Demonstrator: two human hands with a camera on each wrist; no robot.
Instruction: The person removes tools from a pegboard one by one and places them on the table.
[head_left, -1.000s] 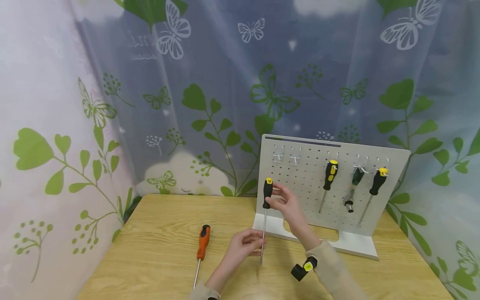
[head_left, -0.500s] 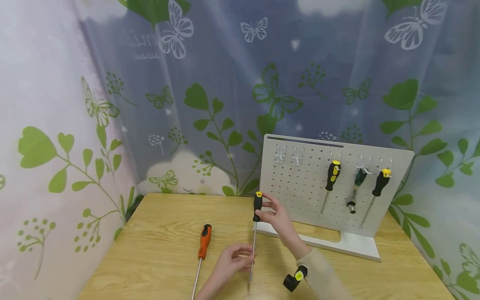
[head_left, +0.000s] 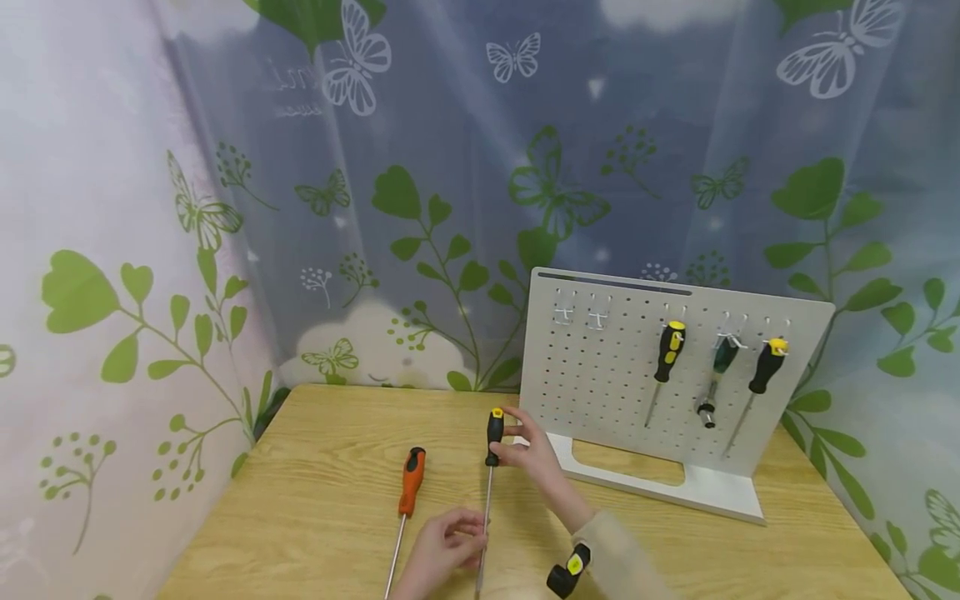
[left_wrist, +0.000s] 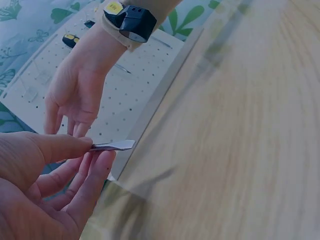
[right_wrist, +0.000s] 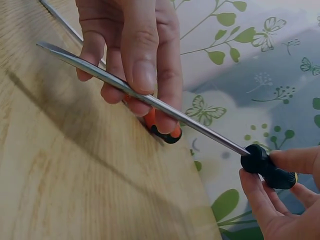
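A flathead screwdriver (head_left: 495, 437) with a black handle and yellow end cap is held between both hands, handle up and shaft slanting down. My right hand (head_left: 531, 457) pinches the handle between thumb and fingers. Lower down, my left hand (head_left: 447, 552) pinches the shaft; its thumb and fingers lie on the metal near the flat tip (left_wrist: 120, 145) in the left wrist view. To the left, an orange and black screwdriver (head_left: 411, 483) lies on the wooden table (head_left: 322, 467), its handle pointing away from me. In the right wrist view the left fingers partly cover it.
A white pegboard stand (head_left: 592, 375) stands at the back right. From its hooks hang a black-and-yellow screwdriver (head_left: 670, 350), a green-handled tool (head_left: 724, 357) and another black-and-yellow screwdriver (head_left: 767, 367). Two clear hooks (head_left: 597, 318) at its upper left hold nothing. A patterned curtain (head_left: 450, 125) backs the table.
Both hands have carried the black screwdriver left and towards me, away from the front of the pegboard. The grip of each hand stays the same, and the orange screwdriver still lies in place.
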